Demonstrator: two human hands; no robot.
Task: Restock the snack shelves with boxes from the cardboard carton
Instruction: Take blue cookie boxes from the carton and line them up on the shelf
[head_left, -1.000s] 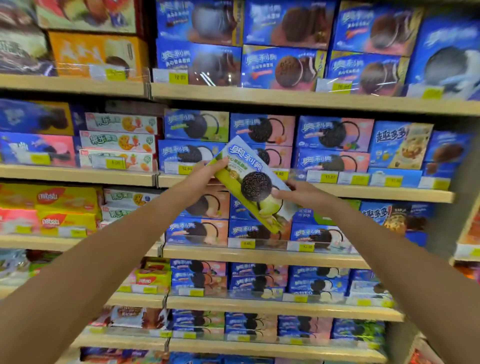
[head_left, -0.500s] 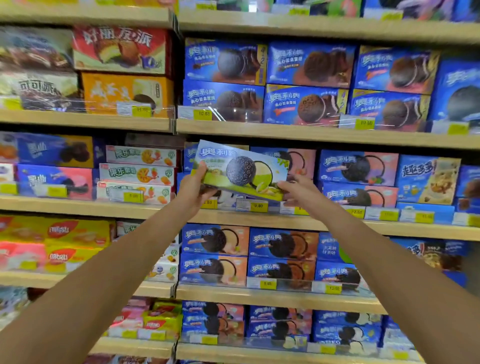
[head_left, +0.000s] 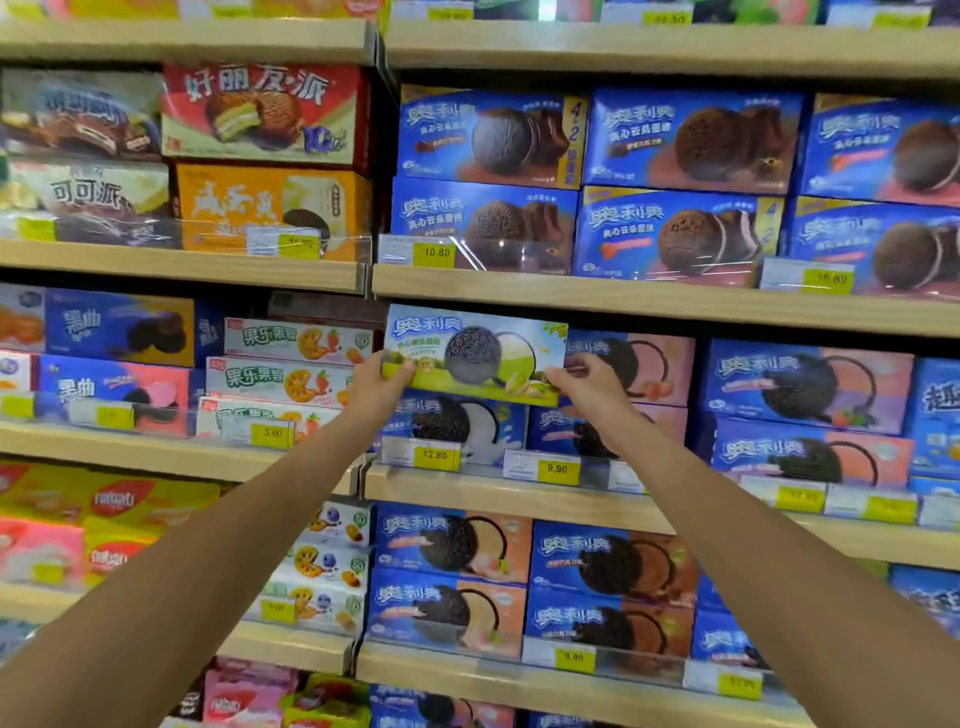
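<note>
Your left hand (head_left: 379, 387) and right hand (head_left: 584, 384) each pinch a lower corner of the green cookie box (head_left: 478, 353): level, label outward, likely for stacking on the blue box (head_left: 457, 428).
</note>
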